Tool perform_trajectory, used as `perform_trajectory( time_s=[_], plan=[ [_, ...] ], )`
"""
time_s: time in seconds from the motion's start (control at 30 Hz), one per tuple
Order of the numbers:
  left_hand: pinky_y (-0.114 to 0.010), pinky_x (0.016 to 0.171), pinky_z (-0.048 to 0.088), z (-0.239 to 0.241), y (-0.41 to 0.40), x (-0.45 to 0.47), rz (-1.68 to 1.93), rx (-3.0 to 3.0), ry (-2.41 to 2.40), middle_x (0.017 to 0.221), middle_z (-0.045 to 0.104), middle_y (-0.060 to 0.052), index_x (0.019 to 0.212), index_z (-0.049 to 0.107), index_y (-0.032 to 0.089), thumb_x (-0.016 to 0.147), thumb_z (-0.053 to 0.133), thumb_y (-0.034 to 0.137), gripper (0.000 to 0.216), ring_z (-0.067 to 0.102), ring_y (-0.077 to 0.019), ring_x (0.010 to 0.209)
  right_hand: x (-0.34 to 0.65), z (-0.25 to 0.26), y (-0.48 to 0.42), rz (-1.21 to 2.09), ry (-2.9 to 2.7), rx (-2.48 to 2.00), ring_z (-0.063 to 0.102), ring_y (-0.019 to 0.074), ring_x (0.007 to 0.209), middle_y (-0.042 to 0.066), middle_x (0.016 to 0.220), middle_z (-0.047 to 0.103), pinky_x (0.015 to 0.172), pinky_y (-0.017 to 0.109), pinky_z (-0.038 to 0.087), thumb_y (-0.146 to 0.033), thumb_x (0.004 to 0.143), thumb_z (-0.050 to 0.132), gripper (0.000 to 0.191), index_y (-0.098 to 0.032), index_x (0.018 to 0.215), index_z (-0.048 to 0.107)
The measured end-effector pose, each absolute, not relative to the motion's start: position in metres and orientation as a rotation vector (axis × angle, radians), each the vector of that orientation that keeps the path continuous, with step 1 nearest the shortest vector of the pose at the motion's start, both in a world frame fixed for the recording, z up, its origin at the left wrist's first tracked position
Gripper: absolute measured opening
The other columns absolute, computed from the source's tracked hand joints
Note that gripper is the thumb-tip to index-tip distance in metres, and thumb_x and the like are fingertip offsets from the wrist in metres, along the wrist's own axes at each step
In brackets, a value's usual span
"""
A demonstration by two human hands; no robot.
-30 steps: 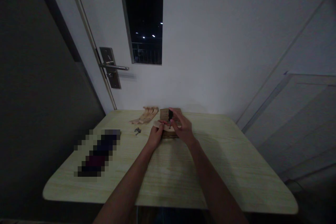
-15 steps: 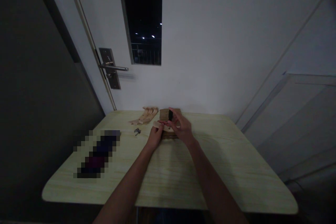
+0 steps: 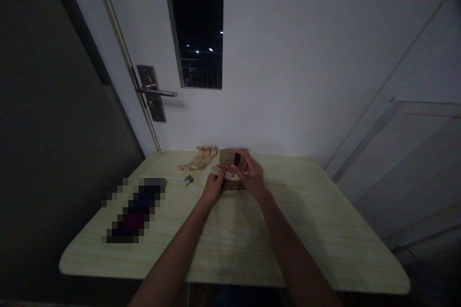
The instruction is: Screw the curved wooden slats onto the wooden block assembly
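Observation:
My left hand [image 3: 213, 185] is closed on the left end of a pale wooden strip [image 3: 216, 170] and holds it over a brown cardboard piece [image 3: 232, 186]. My right hand [image 3: 253, 175] pinches a small black-handled tool [image 3: 236, 159] above that strip. The tool stands nearly upright, its lower end close to the strip; its exact kind is too small to tell. Fingers of both hands hide much of the strip's middle. Left of my left hand lies a little heap of small dark metal pieces [image 3: 189, 180].
Several pale, curved wooden pieces [image 3: 200, 158] lie at the back of the table [image 3: 230, 244]. A brown cardboard flap [image 3: 227, 156] rises behind my hands. A blurred-out dark object [image 3: 139, 211] lies at the left. Behind the table stands a white door with a metal handle [image 3: 158, 92].
The black-handled tool has shifted slightly to the right and tilted a little in my right fingers. My left hand stays on the strip.

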State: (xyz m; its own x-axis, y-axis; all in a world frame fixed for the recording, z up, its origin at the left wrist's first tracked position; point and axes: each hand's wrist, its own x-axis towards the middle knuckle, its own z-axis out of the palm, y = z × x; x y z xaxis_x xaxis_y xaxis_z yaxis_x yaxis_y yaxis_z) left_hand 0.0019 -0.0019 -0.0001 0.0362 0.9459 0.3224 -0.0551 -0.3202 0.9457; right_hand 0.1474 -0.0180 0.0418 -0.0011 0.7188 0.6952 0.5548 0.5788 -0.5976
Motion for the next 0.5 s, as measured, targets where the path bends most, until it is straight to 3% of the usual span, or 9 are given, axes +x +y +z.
perform_trajectory(
  time_s=[0.23,0.5],
  plan=[
    [-0.033,0.087,0.045,-0.0009,-0.0022,0.0016,1.42,1.429,0.985,0.089,0.068,-0.005,0.086,0.064,0.018,0.083,0.056,0.054,0.037,0.06,-0.0208,0.089,0.1516,0.0433,-0.0198,0.146,-1.775,-0.997,0.066,0.0188,0.108,0.002,0.126,0.067,0.096,0.035,0.051,-0.035,0.096,0.045,0.041,-0.03,0.135,0.053],
    [-0.033,0.089,0.045,-0.0001,-0.0028,0.002,1.432,1.438,1.001,0.09,0.068,-0.006,0.085,0.064,0.018,0.084,0.056,0.052,0.035,0.061,-0.021,0.09,0.1509,0.0391,-0.017,0.189,-1.729,-1.053,0.071,0.0174,0.089,0.002,0.114,0.071,0.082,0.03,0.055,-0.037,0.095,0.048,0.044,-0.029,0.139,0.049]
  ],
)
